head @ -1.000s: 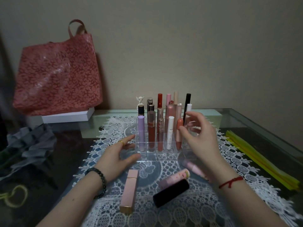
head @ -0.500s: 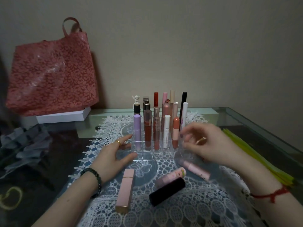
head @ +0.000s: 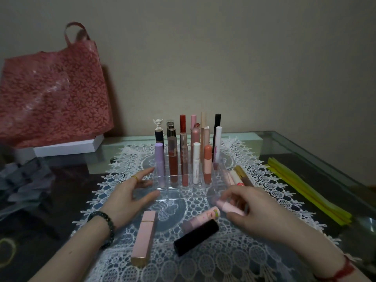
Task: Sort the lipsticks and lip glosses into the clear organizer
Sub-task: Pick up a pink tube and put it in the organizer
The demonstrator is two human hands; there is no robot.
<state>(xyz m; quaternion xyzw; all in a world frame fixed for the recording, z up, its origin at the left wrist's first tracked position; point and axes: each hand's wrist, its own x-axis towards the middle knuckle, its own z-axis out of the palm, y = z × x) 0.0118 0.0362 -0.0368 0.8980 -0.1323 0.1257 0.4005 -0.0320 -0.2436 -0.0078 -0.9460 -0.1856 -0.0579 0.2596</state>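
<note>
right hand (head: 258, 210): fingers closed on a pale pink tube (head: 228, 207) | left hand (head: 130, 197): spread, empty, against clear organizer (head: 183, 192) front-left corner | square pink lipstick (head: 144, 237) and black tube (head: 196, 237) lying between the wrists

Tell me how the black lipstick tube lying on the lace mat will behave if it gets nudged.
The black lipstick tube looks round and lies on its side, so it would probably roll. The lace mat is textured, which may slow it. Its glossy casing looks rigid and perhaps slippery to pinch.
</note>
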